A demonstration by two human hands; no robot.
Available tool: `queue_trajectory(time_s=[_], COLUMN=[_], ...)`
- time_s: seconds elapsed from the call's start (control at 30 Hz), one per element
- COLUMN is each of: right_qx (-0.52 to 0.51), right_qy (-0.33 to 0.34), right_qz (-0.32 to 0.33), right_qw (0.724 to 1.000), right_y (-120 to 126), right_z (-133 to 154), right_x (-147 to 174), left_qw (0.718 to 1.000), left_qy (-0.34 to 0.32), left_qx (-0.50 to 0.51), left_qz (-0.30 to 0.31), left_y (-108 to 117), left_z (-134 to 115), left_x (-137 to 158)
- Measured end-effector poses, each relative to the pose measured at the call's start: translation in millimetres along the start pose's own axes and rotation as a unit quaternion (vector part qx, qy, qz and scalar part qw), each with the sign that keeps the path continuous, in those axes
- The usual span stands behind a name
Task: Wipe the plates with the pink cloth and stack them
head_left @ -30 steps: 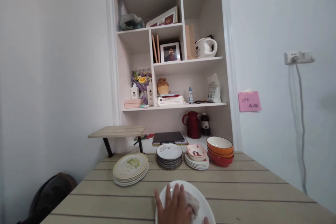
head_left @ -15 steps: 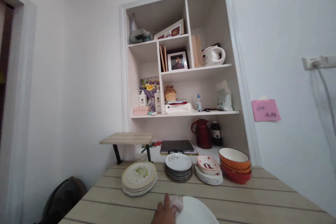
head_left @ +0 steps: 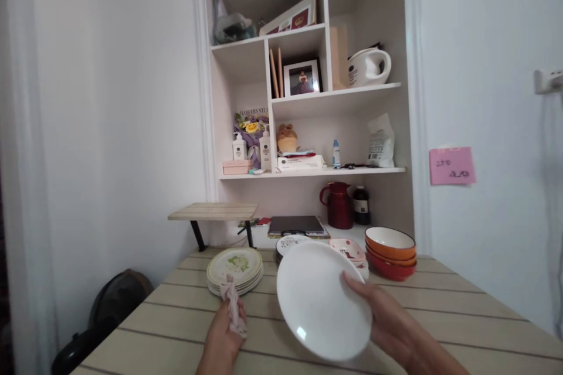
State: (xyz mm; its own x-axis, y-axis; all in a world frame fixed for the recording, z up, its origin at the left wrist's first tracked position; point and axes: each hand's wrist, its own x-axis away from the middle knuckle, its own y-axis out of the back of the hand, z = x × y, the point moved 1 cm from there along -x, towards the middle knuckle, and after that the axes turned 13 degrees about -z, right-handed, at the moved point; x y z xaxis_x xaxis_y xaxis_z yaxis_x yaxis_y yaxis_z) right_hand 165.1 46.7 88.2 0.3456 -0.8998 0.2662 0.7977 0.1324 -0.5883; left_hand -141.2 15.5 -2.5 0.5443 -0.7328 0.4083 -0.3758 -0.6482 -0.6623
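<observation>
Clasping a cloth in our left hand, we pinch a plate by its rim with our right hand, tilted over the worktop, not yet set down; beyond, patterned plates and bowls stand already stacked.

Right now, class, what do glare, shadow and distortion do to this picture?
Head view: small bright glare low on the white plate in the right hand; head view: upper compartments of the shelf unit look dim; head view: its outer edges lean leftward toward the top; head view: handwriting on the pink note is hard to read.
</observation>
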Motion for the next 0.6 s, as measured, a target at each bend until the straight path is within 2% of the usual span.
queue_trajectory(time_s=[0.1,0.2,0.37,0.6], right_qx=[-0.017,-0.033,0.012,0.029], right_qy=[0.048,0.041,-0.016,-0.026], right_qz=[-0.003,0.010,0.014,-0.007], right_qw=[0.999,0.999,1.000,0.999], right_y=[-4.4,-2.2,8.2,23.2], right_z=[12.0,13.4,1.6,-14.9], right_x=[-6.7,-11.8,-15.1,-20.3], left_qw=[0.999,0.999,0.999,0.998], left_qy=[0.009,0.021,0.025,0.032], left_qx=[0.011,0.002,-0.008,-0.047], left_qz=[-0.043,-0.047,-0.027,0.020], left_y=[0.1,-1.9,-5.3,-15.5], left_z=[-2.3,-0.8,-1.6,0.6], left_x=[1.6,7.6,13.2,25.8])
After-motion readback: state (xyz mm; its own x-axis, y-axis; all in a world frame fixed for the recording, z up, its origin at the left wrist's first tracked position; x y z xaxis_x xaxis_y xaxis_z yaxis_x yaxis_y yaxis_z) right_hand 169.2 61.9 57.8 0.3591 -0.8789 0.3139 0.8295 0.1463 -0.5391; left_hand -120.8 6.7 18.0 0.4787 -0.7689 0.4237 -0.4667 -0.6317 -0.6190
